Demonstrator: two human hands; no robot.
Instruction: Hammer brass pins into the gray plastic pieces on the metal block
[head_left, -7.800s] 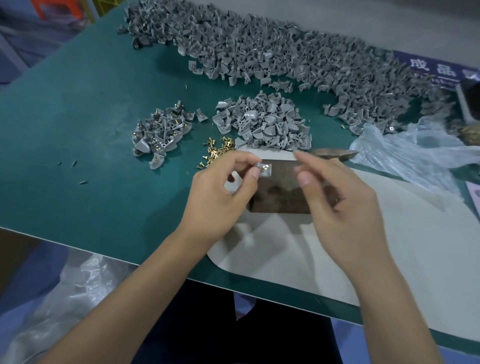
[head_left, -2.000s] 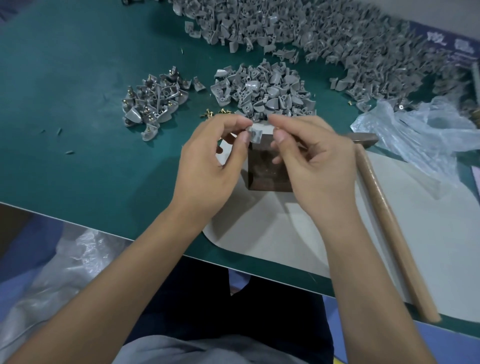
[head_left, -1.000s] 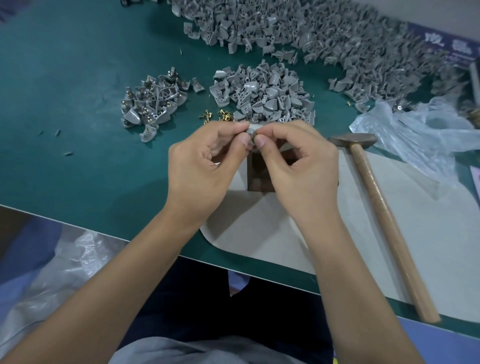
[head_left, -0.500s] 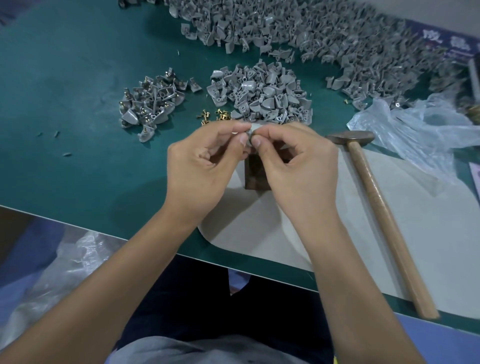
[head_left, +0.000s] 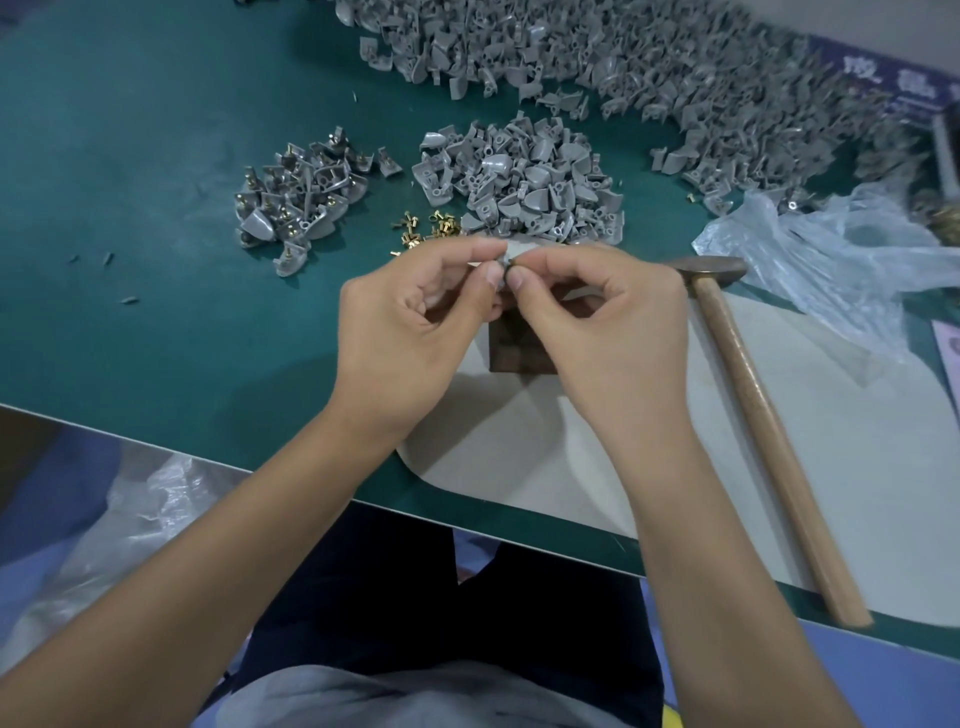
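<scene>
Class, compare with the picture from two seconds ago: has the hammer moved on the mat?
Cannot tell. The hammer lies right of the metal block, its head toward the plastic bag, much as before; the small shift may be the camera's own.

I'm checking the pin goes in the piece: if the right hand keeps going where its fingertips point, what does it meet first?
Probably the gray plastic piece pinched by the left hand, just ahead of the right hand; depth is unclear.

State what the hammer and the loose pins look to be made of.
Hammer: pale, smooth wooden handle showing faint grain; dull brownish metal head, which metal unclear. Pins: shiny yellow-gold glints, likely brass or brass-plated.
</scene>
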